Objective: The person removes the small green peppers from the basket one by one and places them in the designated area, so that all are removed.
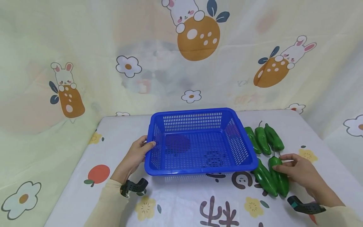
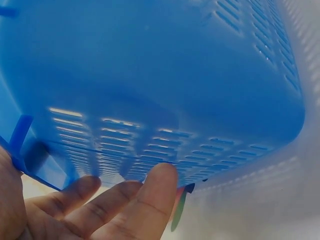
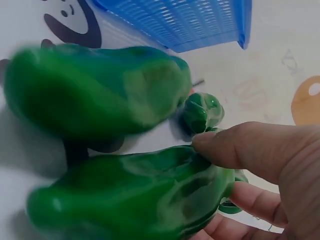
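With the thumb over its left rim, my left hand (image 1: 138,152) grips a blue plastic basket (image 1: 201,171). The left wrist view shows the fingers (image 2: 155,200) against the slotted outer wall of the basket. To the right, my right hand (image 1: 302,171) holds a green pepper (image 1: 280,179) near its stem end, between thumb and fingers. Beside it lies another green pepper (image 1: 265,179), seen larger in the right wrist view as a shiny green pepper (image 3: 95,90). The basket has nothing inside; printed patterns show through its slotted floor.
Behind the right hand lie three more green peppers, one (image 1: 262,140) in the middle, one (image 1: 273,137) to its right and one (image 1: 252,140) by the basket's right wall. A patterned cloth (image 1: 175,201) covers the table. Printed curtains (image 1: 158,88) hang behind and at the sides.
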`<state>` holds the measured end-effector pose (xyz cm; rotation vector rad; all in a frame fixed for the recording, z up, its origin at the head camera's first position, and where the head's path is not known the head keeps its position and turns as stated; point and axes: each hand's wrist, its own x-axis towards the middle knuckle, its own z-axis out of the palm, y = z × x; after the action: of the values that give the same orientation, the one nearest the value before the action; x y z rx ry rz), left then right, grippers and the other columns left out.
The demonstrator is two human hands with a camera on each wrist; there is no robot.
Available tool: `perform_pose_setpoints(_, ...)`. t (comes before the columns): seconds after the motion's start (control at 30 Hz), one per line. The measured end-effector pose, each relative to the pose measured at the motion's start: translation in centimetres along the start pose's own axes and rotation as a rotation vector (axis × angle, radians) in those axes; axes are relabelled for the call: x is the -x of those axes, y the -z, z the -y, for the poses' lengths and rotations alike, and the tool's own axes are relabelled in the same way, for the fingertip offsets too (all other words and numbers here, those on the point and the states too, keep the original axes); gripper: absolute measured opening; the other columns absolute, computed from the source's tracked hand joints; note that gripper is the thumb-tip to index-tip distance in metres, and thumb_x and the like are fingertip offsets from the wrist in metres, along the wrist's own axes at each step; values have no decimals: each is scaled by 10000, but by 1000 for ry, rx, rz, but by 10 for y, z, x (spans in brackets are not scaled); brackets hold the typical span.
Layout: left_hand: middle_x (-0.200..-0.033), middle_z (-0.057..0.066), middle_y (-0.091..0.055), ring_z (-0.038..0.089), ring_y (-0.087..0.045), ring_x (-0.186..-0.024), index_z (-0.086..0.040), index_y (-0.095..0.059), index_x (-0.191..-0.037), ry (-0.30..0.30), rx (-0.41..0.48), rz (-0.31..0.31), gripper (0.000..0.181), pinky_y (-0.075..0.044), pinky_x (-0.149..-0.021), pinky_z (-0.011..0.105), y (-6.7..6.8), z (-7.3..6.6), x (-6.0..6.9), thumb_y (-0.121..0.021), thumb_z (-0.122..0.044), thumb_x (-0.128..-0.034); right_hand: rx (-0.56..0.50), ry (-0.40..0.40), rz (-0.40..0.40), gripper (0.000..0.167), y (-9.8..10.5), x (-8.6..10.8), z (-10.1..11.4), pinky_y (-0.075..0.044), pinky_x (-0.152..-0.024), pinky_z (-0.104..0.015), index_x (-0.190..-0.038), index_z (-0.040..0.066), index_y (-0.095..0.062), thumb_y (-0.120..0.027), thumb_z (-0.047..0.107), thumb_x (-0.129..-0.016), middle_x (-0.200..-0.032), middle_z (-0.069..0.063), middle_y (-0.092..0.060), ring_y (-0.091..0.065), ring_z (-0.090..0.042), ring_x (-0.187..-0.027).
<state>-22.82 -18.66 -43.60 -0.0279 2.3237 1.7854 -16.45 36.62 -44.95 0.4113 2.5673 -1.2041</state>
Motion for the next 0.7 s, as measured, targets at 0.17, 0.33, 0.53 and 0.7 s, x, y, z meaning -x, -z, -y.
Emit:
perform_pose_setpoints(0.17,-1354,212,-654,345,-703,-1143,-102,-504,-1494,-2,-14,0,487,-629,-887,467,1,0,0,-563,-320,-1063,30,7,-16,884,-4,2,-1,-643,-736,-387,-1435,-154,-355,-798,405,-913,-1172,-346,-642,-700,-199,-875)
perform_pose_setpoints(0.33,-1398,217,-628,379,-675,-1202,-100,-490,-1508,-9,-33,6,506,-611,-930,497,4,1,1,-549,-350,-1072,60,18,-45,927,-5,6,0,-640,-712,-376,-1444,-165,-344,-717,525,-948,-1190,-367,-621,-693,-218,-881)
perform_pose_setpoints(0.53,-1365,196,-656,370,-660,-1222,-66,-516,-1483,-112,-285,-44,566,-565,-1003,552,7,-2,6,-472,-473,-1092,250,49,-143,900,5,12,11,-568,-660,-441,-1398,-165,-397,-590,614,-990,-1196,-411,-590,-641,-446,-930)
perform_pose_setpoints(0.7,-1318,204,-690,383,-686,-1175,-20,-552,-1444,-202,-650,-134,545,-574,-976,562,11,-18,11,-419,-434,-1115,417,146,-285,844,25,11,30,-555,-659,-576,-1373,-193,-405,-551,562,-1027,-1219,-482,-497,-558,-599,-1003)
